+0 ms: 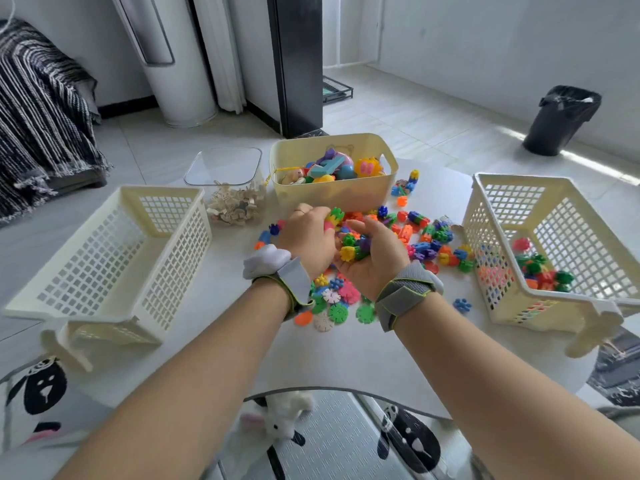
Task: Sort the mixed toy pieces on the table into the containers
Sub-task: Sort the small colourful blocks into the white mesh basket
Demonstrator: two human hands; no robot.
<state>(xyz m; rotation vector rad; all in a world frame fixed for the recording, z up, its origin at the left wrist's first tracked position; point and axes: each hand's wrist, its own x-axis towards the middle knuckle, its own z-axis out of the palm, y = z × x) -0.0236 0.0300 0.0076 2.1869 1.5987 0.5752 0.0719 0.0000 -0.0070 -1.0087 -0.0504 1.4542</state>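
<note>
A heap of colourful plastic toy pieces (424, 237) lies on the white table (346, 358) in front of me. My right hand (375, 263) is cupped palm up over the heap and holds several chunky blocks (353, 247). My left hand (306, 239) hovers beside it and pinches a yellow-green block (335, 216) at its fingertips. Flat snowflake discs (334, 304) lie under my wrists. The lattice basket at the right (554, 251) has several chunky blocks in it. The lattice basket at the left (114, 258) holds nothing.
A solid cream bin (332, 192) with assorted toys stands behind the heap. A clear tub (225, 164) of wooden pieces is to its left. A black waste bin (561, 119) stands on the floor at the far right. A plush toy (277, 417) lies below the table edge.
</note>
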